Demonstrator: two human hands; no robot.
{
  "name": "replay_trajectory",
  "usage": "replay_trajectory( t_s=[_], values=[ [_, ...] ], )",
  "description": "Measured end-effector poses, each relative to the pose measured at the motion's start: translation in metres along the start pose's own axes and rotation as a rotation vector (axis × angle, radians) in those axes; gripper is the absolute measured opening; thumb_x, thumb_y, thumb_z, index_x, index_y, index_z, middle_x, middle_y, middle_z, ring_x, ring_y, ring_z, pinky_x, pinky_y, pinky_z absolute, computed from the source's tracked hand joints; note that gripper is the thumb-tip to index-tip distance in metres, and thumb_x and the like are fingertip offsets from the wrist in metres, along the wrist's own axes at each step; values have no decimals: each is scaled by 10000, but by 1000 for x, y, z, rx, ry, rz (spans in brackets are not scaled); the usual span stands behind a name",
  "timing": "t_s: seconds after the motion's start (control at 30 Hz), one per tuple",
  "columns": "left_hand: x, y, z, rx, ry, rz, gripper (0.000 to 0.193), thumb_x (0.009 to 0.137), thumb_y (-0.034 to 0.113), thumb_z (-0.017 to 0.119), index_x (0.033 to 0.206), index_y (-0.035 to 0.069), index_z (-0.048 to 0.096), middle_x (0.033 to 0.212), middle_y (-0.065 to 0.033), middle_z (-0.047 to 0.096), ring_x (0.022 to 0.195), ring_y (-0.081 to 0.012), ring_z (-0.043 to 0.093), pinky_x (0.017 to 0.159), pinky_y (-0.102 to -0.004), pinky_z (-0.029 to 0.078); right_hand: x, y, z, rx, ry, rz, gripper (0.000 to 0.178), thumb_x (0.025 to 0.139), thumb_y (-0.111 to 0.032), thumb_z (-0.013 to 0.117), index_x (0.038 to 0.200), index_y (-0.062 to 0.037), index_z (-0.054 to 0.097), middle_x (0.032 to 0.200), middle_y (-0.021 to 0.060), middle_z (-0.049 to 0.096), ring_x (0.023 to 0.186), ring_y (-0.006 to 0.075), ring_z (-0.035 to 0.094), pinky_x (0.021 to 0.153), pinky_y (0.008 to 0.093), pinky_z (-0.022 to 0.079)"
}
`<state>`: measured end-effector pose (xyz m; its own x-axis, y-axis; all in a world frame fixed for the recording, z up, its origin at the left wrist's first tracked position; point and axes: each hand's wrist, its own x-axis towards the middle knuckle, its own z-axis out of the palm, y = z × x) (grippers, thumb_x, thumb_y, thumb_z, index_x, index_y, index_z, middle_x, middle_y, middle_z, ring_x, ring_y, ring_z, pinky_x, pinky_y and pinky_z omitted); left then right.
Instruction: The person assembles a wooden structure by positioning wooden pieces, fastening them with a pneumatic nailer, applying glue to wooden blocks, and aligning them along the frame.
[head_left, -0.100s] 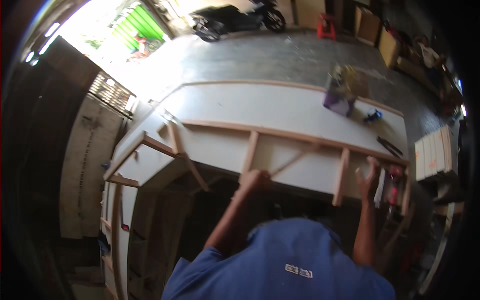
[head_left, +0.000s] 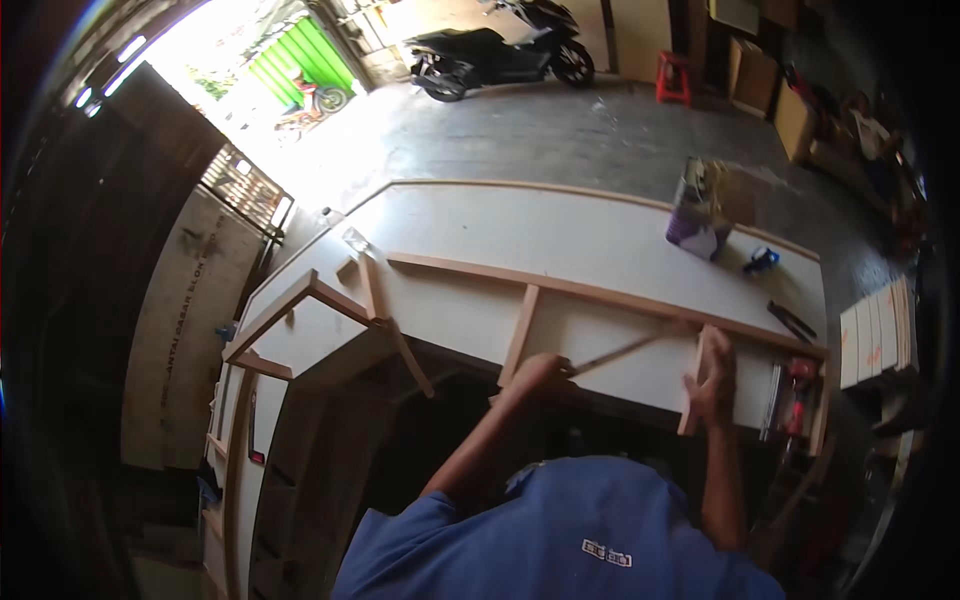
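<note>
My left hand (head_left: 540, 375) is closed round one end of a thin stick-like handle (head_left: 612, 356), which slants up to the right. Its far end is blurred near the long wooden rail (head_left: 560, 288), so I cannot tell what tool it is. My right hand (head_left: 712, 385) grips a short wooden crosspiece (head_left: 686, 415) that runs from the rail toward me. Another crosspiece (head_left: 521, 335) meets the rail further left, just beyond my left hand. These strips lie on a white panel (head_left: 480, 225) with wood-coloured edges.
Pliers (head_left: 792, 322), a blue tool (head_left: 762, 261) and a purple-and-white box (head_left: 697, 235) lie on the panel's right side. A red tool (head_left: 799, 395) sits at the right end. An angled wooden frame (head_left: 270, 318) stands left. Beyond are a motorcycle (head_left: 500, 58) and a red stool (head_left: 673, 78).
My right hand has come down and left onto the crosspiece and closed on it. The handle in my left hand has tipped lower. The whole view has shifted slightly.
</note>
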<state>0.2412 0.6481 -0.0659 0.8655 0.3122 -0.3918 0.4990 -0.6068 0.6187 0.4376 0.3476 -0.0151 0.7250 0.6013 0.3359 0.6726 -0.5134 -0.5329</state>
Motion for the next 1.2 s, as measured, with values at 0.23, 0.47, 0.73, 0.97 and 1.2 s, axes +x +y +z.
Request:
replay_trajectory(
  t_s=[0.23, 0.47, 0.73, 0.97, 1.2],
  values=[
    [12, 63, -36, 211, -133, 172, 350, 838, 346, 777, 1124, 145, 757, 1012, -165, 752, 969, -370, 714, 857, -466, 574, 26, -37, 84, 36, -191, -430, 306, 692, -5, 599, 981, -59, 684, 895, 98, 672, 904, 333, 642, 855, 487, 452],
    [25, 29, -62, 123, 419, 298, 643, 784, 445, 863, 1271, 65, 685, 1246, -180, 639, 1183, -374, 611, 1003, -463, 506, 51, 14, 112, -166, -317, -145, 341, 804, -24, 550, 1113, -84, 681, 1048, 135, 659, 1080, 321, 627, 925, 482, 427],
    [45, -73, -58, 58, 443, -281, 688, 808, 493, 798, 1270, 6, 644, 1314, -236, 574, 1172, -401, 623, 982, -478, 533, 80, 10, 154, -302, -398, -7, 195, 859, -94, 618, 1054, -93, 628, 1091, 132, 641, 1156, 319, 605, 957, 512, 430],
    [73, -102, -27, 162, 254, -390, 603, 789, 457, 793, 1146, -7, 650, 1193, -248, 617, 1154, -426, 621, 987, -485, 527, 99, 9, 200, -328, -420, 16, 192, 853, -79, 602, 1043, -94, 628, 1071, 140, 640, 1148, 325, 606, 981, 522, 422],
    [88, -152, -18, 158, 330, -223, 385, 767, 410, 761, 870, 43, 708, 922, -187, 709, 938, -369, 680, 848, -474, 549, 106, 20, 251, -250, -275, -5, 297, 811, -70, 612, 1104, -107, 651, 1150, 148, 659, 1146, 325, 612, 1024, 529, 400]
  ],
)
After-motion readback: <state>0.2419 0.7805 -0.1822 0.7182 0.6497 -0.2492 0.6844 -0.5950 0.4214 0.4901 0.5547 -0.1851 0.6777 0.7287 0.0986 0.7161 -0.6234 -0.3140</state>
